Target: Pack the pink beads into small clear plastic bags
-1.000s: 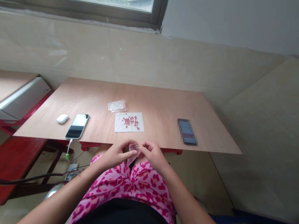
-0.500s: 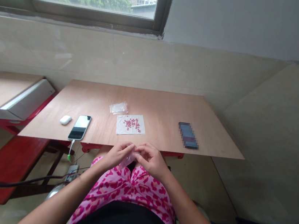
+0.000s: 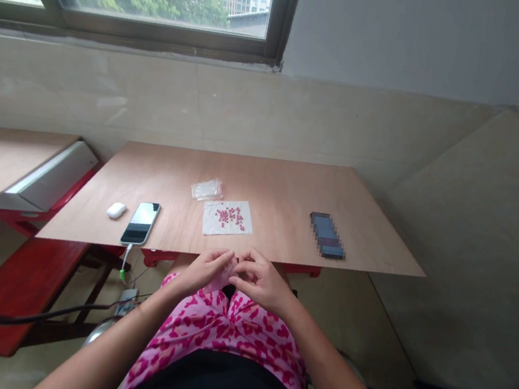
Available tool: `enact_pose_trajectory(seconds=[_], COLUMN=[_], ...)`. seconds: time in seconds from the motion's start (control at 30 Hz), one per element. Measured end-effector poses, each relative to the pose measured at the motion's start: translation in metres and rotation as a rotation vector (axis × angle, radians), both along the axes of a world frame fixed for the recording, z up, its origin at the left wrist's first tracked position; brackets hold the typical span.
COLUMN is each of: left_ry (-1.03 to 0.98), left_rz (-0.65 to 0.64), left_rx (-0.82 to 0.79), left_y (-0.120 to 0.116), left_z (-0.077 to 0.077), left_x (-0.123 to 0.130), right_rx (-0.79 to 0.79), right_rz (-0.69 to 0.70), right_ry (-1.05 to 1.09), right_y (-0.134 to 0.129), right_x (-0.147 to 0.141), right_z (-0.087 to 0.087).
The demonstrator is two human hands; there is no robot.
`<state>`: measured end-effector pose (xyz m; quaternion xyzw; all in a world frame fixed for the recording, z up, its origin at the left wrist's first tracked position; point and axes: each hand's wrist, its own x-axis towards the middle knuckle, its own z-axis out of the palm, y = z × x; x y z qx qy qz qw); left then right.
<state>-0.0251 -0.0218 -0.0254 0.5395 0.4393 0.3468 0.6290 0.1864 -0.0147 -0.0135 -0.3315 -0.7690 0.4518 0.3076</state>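
Held between my left hand (image 3: 204, 271) and my right hand (image 3: 260, 281) is a small transparent plastic bag (image 3: 224, 277), pinched and bunched in the fingertips just below the table's near edge. Its contents cannot be made out. On the plywood tabletop (image 3: 278, 229), a white paper sheet (image 3: 241, 230) carries several small red beads (image 3: 230, 217). Another transparent plastic bag (image 3: 206, 189) lies flat behind the sheet. Neither hand touches the table or anything on it.
A smartphone (image 3: 139, 223) with a cable lies left, near a white earbud case (image 3: 116, 210). A pixelated dark phone (image 3: 327, 235) lies right. A power strip (image 3: 127, 302) sits below, beside a red bench (image 3: 12, 289). Walls bound the far and right sides.
My hands have drawn closer and sit slightly lower. The bag is now more bunched between my fingers, with less of it hanging down. The table has shifted slightly lower in view.
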Motion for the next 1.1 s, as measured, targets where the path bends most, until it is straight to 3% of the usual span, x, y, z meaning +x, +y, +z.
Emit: enact_pose_trajectory(seconds=[0.3, 0.53, 0.77, 1.1], left_ry=[0.036, 0.096, 0.321, 0.441], left_rz=[-0.188, -0.207, -0.228, -0.19], left_rx=[0.04, 0.008, 0.166, 0.309], left_y=[-0.001, 0.005, 0.001, 0.0], left_z=[0.015, 0.006, 0.012, 0.012], left_x=[-0.004, -0.01, -0.008, -0.003], right_rx=[-0.043, -0.098, -0.159, -0.12], right_rz=[-0.099, -0.073, 0.086, 0.074], right_ry=[0.03, 0.014, -0.112, -0.104], right_y=[0.014, 0.016, 0.013, 0.009], right_x=[0.017, 0.021, 0.02, 0.014], right_z=[-0.001, 0.003, 0.004, -0.001])
